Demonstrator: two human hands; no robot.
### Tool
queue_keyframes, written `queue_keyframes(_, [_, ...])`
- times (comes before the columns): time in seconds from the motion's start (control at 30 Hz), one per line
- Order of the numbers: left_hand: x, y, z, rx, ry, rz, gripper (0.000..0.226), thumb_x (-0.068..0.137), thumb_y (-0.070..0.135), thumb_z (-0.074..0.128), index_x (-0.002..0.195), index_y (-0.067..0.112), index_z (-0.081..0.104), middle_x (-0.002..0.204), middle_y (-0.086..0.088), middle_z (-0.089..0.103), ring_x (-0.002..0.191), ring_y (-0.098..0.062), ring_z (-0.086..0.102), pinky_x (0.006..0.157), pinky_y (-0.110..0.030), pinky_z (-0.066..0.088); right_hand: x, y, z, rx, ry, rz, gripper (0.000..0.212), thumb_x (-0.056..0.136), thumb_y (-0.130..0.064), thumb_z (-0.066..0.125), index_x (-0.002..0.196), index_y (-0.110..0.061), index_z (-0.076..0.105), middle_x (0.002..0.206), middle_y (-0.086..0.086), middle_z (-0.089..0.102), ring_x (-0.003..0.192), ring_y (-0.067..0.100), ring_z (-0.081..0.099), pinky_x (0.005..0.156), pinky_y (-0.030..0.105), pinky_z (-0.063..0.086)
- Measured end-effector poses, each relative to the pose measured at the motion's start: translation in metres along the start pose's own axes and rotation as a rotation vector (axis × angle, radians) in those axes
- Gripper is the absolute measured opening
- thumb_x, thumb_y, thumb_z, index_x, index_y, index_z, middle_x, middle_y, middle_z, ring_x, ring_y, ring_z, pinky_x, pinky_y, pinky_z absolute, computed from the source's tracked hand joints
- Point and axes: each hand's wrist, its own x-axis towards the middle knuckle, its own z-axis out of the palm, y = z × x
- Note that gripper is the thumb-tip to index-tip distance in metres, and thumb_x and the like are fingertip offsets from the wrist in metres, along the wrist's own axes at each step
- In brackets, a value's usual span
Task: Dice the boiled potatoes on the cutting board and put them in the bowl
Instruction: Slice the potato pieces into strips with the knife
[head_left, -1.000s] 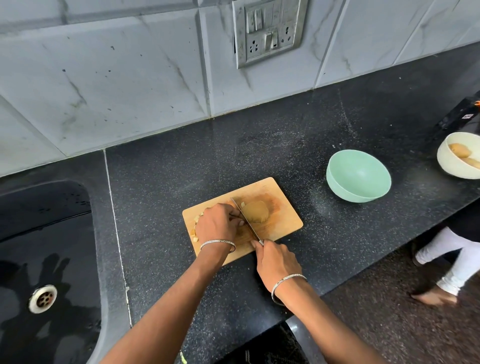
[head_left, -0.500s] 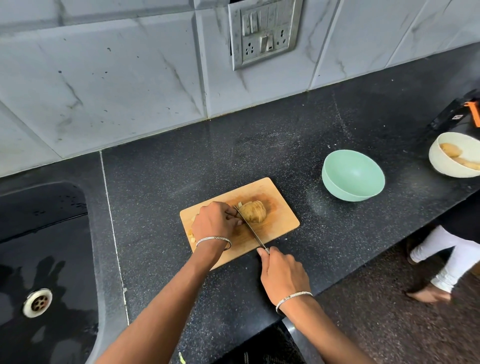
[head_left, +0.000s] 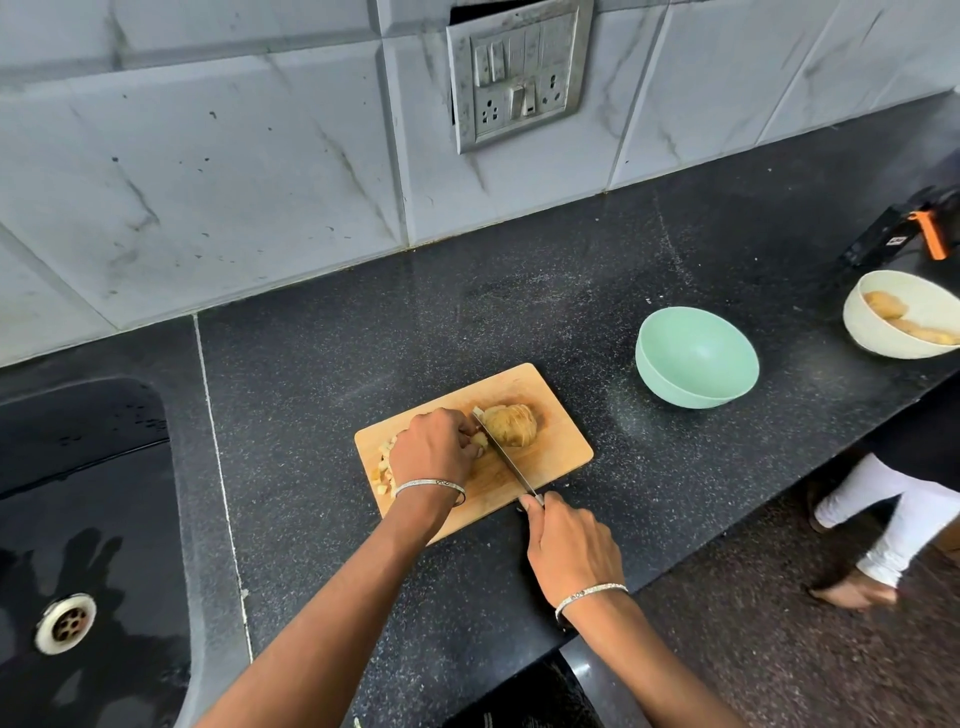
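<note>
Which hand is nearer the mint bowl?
Right. The right hand, gripping the knife, is down-left of the mint bowl; the left hand, holding potato on the board, is farther left.

Soft, even light falls with only faint shadows around the cutting board (head_left: 550, 452), a dull sheen on the countertop (head_left: 467, 312) behind it, sharp focus there, and wide-angle bending of the wall tiles (head_left: 208, 182) beyond it.

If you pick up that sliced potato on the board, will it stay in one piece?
Probably not. The potato shows parallel slice lines, so it would likely fan apart into slabs. Boiled, it is probably soft and crumbly, like the small cubes already cut. Rounded, it might roll.
</note>
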Motion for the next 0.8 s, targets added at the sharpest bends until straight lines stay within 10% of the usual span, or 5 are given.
queue_keyframes(0.8, [-0.005,0.001,0.004,-0.086,0.037,0.008,0.018,0.078,0.02,0.077,0.096,0.024,0.075,0.085,0.007,0.074,0.084,-0.015,0.068,0.074,-0.029,0.054,-0.001,0.002,-0.002,0.138,-0.093,-0.027,0.049,0.101,-0.056,0.021,0.092,-0.021,0.054,0.097,0.01,0.068,0.097,0.036,0.062,0.075,0.045,0.048])
